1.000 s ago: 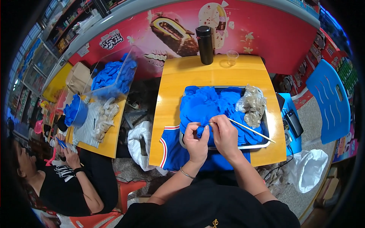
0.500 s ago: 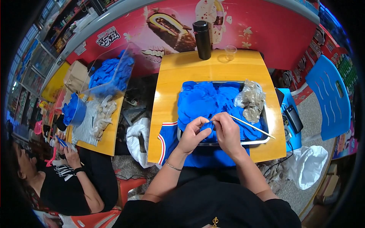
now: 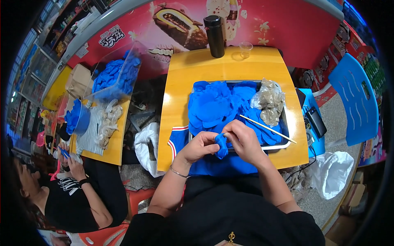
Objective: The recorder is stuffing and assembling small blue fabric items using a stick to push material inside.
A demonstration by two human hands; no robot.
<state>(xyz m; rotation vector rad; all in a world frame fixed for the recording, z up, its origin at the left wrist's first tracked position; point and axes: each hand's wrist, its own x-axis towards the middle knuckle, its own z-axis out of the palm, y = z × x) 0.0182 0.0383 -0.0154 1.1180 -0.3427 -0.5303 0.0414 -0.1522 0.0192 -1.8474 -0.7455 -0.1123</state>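
Note:
A small crumpled blue piece (image 3: 221, 146), soft and cloth-like, hangs between my two hands above the tray's near edge. My left hand (image 3: 198, 147) pinches it from the left with thumb and fingers. On the other side my right hand (image 3: 243, 142) has its fingertips closed at its upper edge. Just beyond them is a metal tray (image 3: 287, 123) heaped with thin, rounded blue pieces (image 3: 211, 104). A clear plastic bag with beige contents (image 3: 269, 101) lies on the tray's right side. A pale thin stick (image 3: 267, 128) slants across the pile and over the rim, beyond my right hand.
A black bottle (image 3: 215, 37) and clear cup (image 3: 245, 50) stand at the back of the yellow table (image 3: 176, 88). At left, another person (image 3: 78, 197) handles something blue beside a clear bin (image 3: 113, 80) and blue bowl (image 3: 80, 119). A blue chair (image 3: 355, 100) stands right.
My hands have come slightly lower and nearer to me. The crumpled blue piece now shows plainly between them. The whole view has shifted a little.

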